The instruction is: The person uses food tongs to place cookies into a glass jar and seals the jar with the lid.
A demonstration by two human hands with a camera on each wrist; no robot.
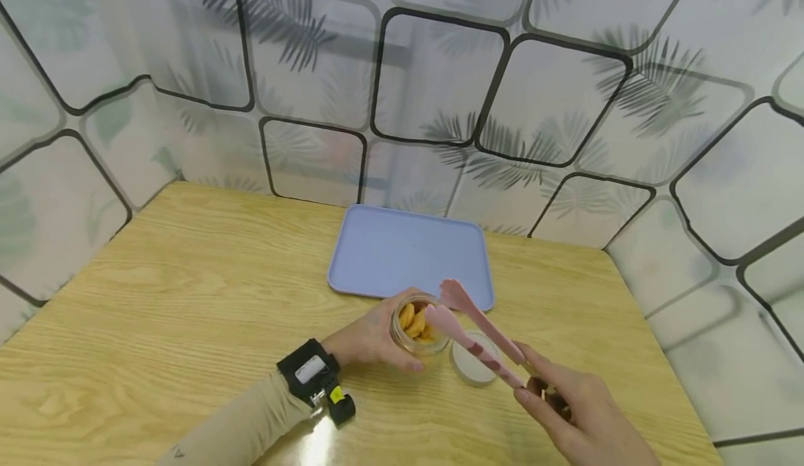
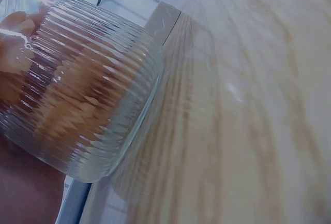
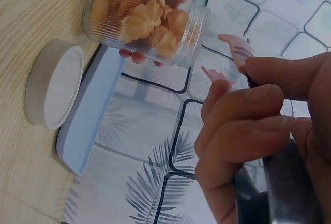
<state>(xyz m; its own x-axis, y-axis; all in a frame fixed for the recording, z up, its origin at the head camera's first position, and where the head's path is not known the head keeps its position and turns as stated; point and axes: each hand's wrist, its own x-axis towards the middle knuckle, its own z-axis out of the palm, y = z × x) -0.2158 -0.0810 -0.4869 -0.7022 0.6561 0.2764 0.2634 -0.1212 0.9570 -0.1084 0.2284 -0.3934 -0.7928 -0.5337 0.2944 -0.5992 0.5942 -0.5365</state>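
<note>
A ribbed glass jar [image 1: 419,325] stands uncapped on the wooden table, and my left hand [image 1: 383,333] grips it round its side. Inside lie several orange-brown, flower-shaped cookies [image 3: 147,19], seen through the glass in the right wrist view. My right hand [image 1: 574,400] holds a pair of pink tongs [image 1: 480,323] by the handles. The tongs' two heart-like tips are spread apart over the right side of the jar's mouth, with nothing between them. A white round lid [image 1: 475,359] lies on the table just right of the jar, partly behind the tongs.
A pale blue tray [image 1: 408,250] lies on the table [image 1: 207,277] beyond the jar. A patterned curtain [image 1: 433,82] hangs round the back and sides of the table.
</note>
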